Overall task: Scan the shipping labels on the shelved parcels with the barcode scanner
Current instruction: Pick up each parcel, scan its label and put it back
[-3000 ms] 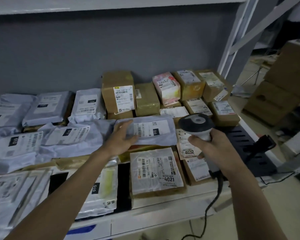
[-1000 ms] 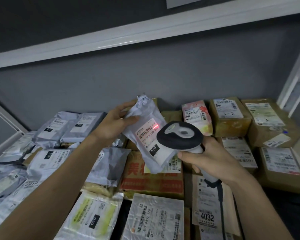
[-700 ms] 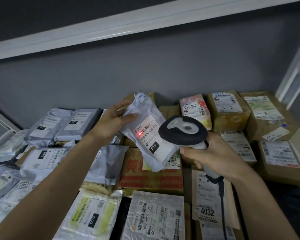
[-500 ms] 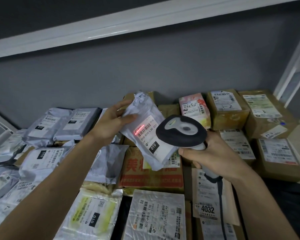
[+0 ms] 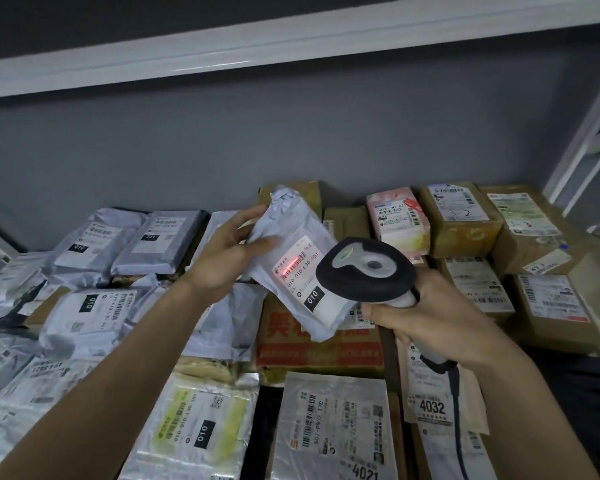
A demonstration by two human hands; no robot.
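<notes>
The left hand [image 5: 227,252] pinches the mailer [image 5: 293,261] by its crumpled top, held up above the shelved parcels. It looks soft and light — best gripped clear of the label [image 5: 300,271]. The right hand [image 5: 426,320] is wrapped around the scanner [image 5: 366,271], its red line on 1 barcode.

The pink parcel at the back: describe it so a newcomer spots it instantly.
Look along the back row of parcels against the grey wall, right of the grey mailer held up in the left hand. Between brown cartons stands the pink parcel: it alone is pink and floral, with a red sticker.
</notes>
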